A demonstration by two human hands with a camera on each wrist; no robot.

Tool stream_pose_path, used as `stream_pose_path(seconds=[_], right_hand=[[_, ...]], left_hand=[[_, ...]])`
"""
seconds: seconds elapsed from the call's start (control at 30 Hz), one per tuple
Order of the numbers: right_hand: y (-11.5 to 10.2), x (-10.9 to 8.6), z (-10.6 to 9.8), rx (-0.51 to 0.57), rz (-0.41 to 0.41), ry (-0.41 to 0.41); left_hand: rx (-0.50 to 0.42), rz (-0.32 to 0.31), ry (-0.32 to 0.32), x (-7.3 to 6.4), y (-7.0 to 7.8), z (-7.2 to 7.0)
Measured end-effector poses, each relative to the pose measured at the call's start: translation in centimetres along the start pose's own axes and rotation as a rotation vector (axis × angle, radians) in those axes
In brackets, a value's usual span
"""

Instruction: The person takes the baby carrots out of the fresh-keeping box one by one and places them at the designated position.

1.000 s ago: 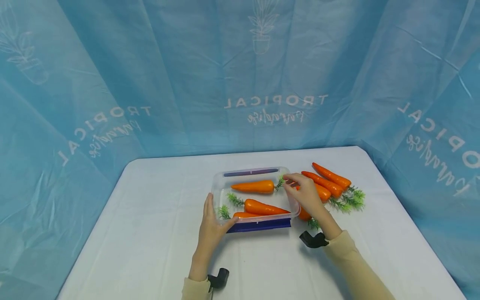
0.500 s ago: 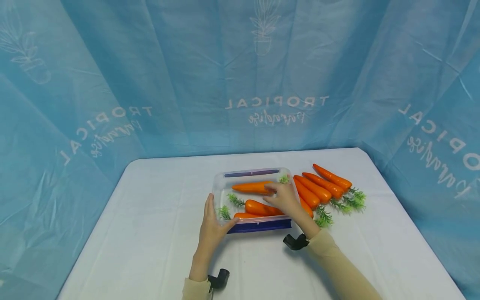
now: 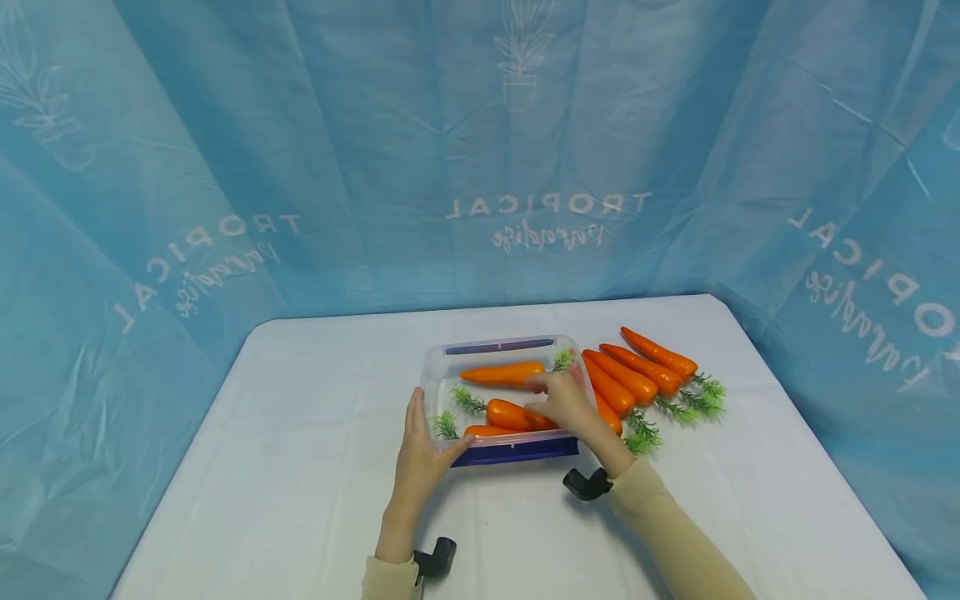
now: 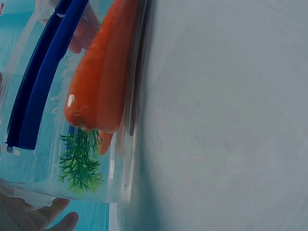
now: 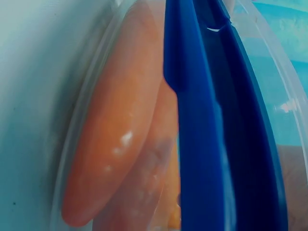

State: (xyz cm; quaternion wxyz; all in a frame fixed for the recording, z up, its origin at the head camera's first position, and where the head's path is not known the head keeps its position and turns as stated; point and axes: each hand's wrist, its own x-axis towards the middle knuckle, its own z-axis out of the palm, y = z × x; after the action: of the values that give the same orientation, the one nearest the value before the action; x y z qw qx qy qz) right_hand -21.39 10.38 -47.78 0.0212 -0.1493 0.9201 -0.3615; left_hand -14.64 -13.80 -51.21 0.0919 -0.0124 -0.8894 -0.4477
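Note:
A clear plastic food container (image 3: 442, 354) with blue clip flaps holds several orange carrots with green tops. My left hand (image 3: 420, 458) grips its front left corner, thumb on the front rim and fingers along the left wall. My right hand (image 3: 562, 400) reaches over the right side into the container, thumb and forefinger apart. Its fingertips are between the back carrot (image 3: 498, 373) and a middle carrot (image 3: 510, 414), whose tapered end it partly covers. At the front wall lies another carrot (image 4: 98, 86), its green top at the left. The right wrist view shows carrots (image 5: 115, 125) through the wall.
Right of the container, several loose carrots (image 3: 648, 371) lie fanned out on the white table (image 3: 315, 467), green tops toward the front right. The nearest ones lie against the container's right wall. A blue printed curtain (image 3: 375, 167) hangs behind and at both sides.
My right hand has moved left from the back carrot's green top to inside the container, then slightly forward off that carrot. The left hand keeps its place on the corner.

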Motion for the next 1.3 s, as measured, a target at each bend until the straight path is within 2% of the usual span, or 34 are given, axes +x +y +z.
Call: stream_pose_path(seconds=[0.17,0.67,0.93,1.3], right_hand=[[-0.22,0.04,-0.09,-0.024,0.014,-0.059],[0.35,0.58,-0.06,0.003,0.054,-0.300],[0.32,0.77,0.04,0.012,0.074,-0.314],[0.22,0.51,-0.05,-0.004,0.040,-0.284]], left_hand=[[0.002,0.011,0.005,0.00,0.01,0.06],[-0.012,0.010,0.015,0.07,-0.25,0.17],[-0.001,-0.001,0.013,0.03,-0.06,0.08],[-0.002,-0.017,-0.002,0.07,-0.08,0.04]])
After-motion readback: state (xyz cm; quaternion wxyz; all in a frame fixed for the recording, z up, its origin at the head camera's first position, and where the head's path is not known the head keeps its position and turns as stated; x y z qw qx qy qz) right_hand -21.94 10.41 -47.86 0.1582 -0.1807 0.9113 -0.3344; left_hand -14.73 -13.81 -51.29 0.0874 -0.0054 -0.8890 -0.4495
